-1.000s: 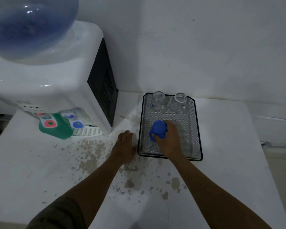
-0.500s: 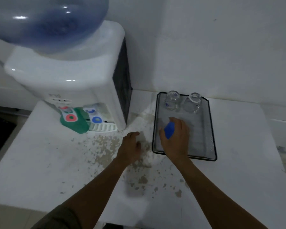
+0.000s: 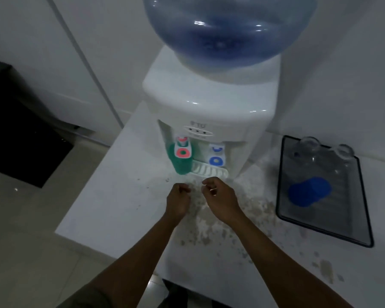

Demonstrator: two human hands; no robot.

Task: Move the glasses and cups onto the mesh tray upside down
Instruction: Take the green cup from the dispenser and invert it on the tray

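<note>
While hands (image 3: pixel 195 196) idle, blue cup (image 3: pixel 309 191) sits on tray (image 3: pixel 362 218)

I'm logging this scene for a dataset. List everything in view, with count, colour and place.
mesh tray: 1, black, on the table at right
glasses: 2, clear, at the tray's far end, side by side
blue cup: 1, blue, on the tray nearer the front; blurred
green cup: 1, green, under the dispenser's red tap
water dispenser: 1, white, on the table at the wall
water bottle: 1, blue-tinted, on top of the dispenser
table: 1, white with worn patches
left hand: 1, in front of the dispenser, fingers curled, holding nothing
right hand: 1, beside the left, fingers curled, holding nothing
</note>
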